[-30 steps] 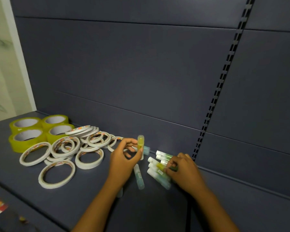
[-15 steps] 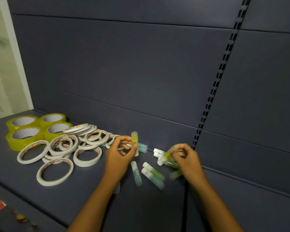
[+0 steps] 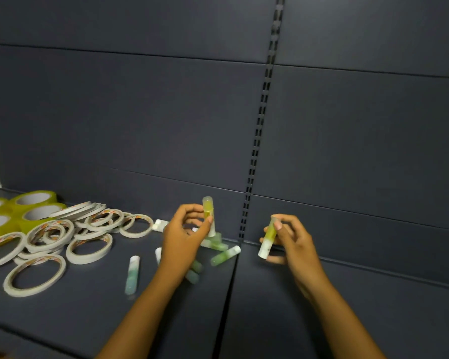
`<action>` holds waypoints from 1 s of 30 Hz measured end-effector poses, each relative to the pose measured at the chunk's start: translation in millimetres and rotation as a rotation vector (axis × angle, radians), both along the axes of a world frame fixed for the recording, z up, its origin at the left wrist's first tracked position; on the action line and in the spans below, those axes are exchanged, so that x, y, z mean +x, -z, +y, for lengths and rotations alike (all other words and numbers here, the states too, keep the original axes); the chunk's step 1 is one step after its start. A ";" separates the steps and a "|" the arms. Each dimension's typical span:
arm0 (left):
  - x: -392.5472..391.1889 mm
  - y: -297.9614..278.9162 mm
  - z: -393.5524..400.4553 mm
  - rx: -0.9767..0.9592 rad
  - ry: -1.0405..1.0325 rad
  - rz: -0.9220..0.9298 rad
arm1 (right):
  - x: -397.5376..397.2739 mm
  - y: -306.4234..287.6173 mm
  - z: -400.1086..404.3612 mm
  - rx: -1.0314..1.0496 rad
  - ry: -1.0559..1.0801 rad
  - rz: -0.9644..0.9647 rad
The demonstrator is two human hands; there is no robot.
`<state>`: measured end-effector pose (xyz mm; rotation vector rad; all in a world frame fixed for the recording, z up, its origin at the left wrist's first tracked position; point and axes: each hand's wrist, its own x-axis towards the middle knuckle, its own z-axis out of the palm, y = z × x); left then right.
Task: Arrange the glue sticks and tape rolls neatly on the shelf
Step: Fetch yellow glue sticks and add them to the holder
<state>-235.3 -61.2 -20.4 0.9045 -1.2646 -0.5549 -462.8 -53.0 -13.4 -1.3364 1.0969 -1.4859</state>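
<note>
Holding one yellow translucent glue stick (image 3: pixel 208 212) upright, pinched in left hand (image 3: pixel 183 238); gripping another yellow-green, white-capped glue stick (image 3: pixel 268 238), tilted, in right hand (image 3: pixel 290 242), above dark grey metal shelf (image 3: pixel 270 307). Lying loose between: green glue sticks (image 3: pixel 224 255). Heaped at left: white tape rings (image 3: pixel 88 248), yellow tape rolls (image 3: pixel 34 200).

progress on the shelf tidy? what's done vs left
Early. Nothing is lined up yet. In hand: the left hand holds one yellow glue stick upright, the right hand another. Left: loose glue sticks on the shelf and the jumbled white tape rolls.
</note>
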 end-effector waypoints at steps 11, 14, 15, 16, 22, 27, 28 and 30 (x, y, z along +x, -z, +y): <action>-226.3 -6.4 75.8 0.035 0.291 -0.048 | -199.6 -16.5 124.8 -0.044 0.189 0.022; -290.4 -9.6 101.4 0.031 0.350 -0.054 | -259.7 -18.8 164.0 -0.049 0.251 0.031; -310.9 -9.8 109.2 0.031 0.369 -0.052 | -279.0 -17.9 176.4 -0.052 0.275 0.035; -331.0 -9.6 116.9 0.031 0.388 -0.050 | -297.5 -16.7 188.6 -0.054 0.302 0.037; -442.0 -10.7 154.0 0.054 0.529 -0.057 | -397.4 -8.3 250.0 -0.031 0.462 0.027; -522.0 -8.6 159.5 0.098 0.631 -0.064 | -471.7 1.8 270.5 -0.018 0.593 0.005; -537.4 -7.2 157.7 0.102 0.642 -0.069 | -485.7 4.4 271.7 -0.019 0.615 0.012; -568.1 -5.5 152.7 0.100 0.660 -0.076 | -514.1 9.5 270.8 -0.022 0.651 0.028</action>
